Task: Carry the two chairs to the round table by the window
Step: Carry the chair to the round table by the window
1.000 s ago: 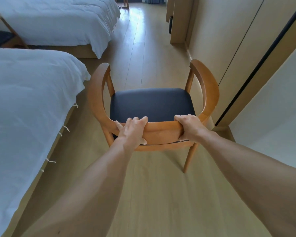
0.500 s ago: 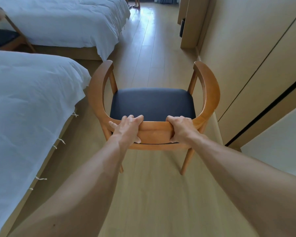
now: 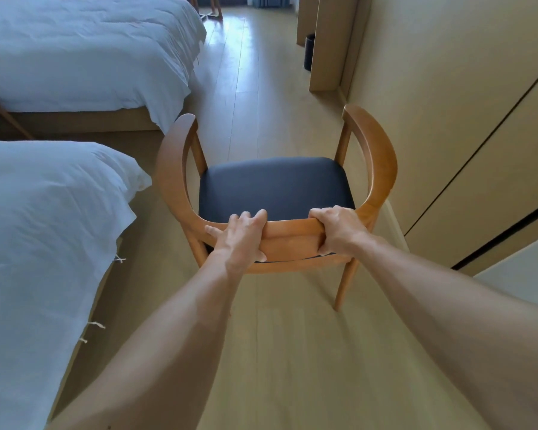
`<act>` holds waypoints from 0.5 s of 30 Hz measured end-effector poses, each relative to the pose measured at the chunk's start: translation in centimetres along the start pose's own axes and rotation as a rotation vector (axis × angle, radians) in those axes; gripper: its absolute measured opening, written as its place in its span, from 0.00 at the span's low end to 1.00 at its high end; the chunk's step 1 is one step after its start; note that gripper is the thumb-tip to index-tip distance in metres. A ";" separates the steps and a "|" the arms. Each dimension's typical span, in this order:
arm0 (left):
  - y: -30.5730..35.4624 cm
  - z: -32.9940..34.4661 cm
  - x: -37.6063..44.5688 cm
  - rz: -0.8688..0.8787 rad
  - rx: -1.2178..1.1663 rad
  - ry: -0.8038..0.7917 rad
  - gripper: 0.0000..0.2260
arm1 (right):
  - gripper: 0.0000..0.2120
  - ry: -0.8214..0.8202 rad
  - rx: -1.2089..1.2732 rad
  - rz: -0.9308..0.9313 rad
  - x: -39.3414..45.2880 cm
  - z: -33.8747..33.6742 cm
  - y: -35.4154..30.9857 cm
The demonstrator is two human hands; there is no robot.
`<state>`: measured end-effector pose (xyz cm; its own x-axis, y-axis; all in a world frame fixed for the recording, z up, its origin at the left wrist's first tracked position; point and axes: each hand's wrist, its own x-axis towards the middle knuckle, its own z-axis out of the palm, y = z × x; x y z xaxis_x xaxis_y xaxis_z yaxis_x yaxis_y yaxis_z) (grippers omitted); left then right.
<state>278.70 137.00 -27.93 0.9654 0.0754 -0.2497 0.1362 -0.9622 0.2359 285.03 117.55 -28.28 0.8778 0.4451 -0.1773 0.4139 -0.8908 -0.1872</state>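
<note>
Head view: both hands, left hand [image 3: 241,240] and right hand [image 3: 339,229], have fingers wrapped around the chair [image 3: 277,193] backrest, on pale wooden floor [image 3: 261,97] between two white beds [image 3: 44,228] and beige wall [image 3: 448,88].

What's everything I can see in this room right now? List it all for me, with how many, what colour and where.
armchair: one, brown wood with a black seat, centre, on the floor between the bed and the wall
beds: two, white bedding, left side, one nearer and one farther
bin: one, black, far right by the wooden unit
wooden unit: one, light wood, far right
wall panels: light beige, along the right
floor: light wood, running to the far end
left hand: one, gripping the chair's back rail
right hand: one, gripping the same rail
</note>
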 end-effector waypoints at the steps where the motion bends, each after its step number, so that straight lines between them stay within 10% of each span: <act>1: -0.3 -0.3 1.0 0.003 0.000 -0.006 0.24 | 0.21 -0.004 -0.002 0.006 1.1 -0.2 0.0; 15: -3.5 -5.1 16.6 -0.005 0.003 0.012 0.22 | 0.22 -0.019 0.024 -0.026 17.3 -3.5 2.0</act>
<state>295.39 142.92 -28.16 0.9673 0.0838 -0.2393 0.1407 -0.9626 0.2315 301.90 123.16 -28.33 0.8620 0.4696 -0.1908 0.4300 -0.8767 -0.2155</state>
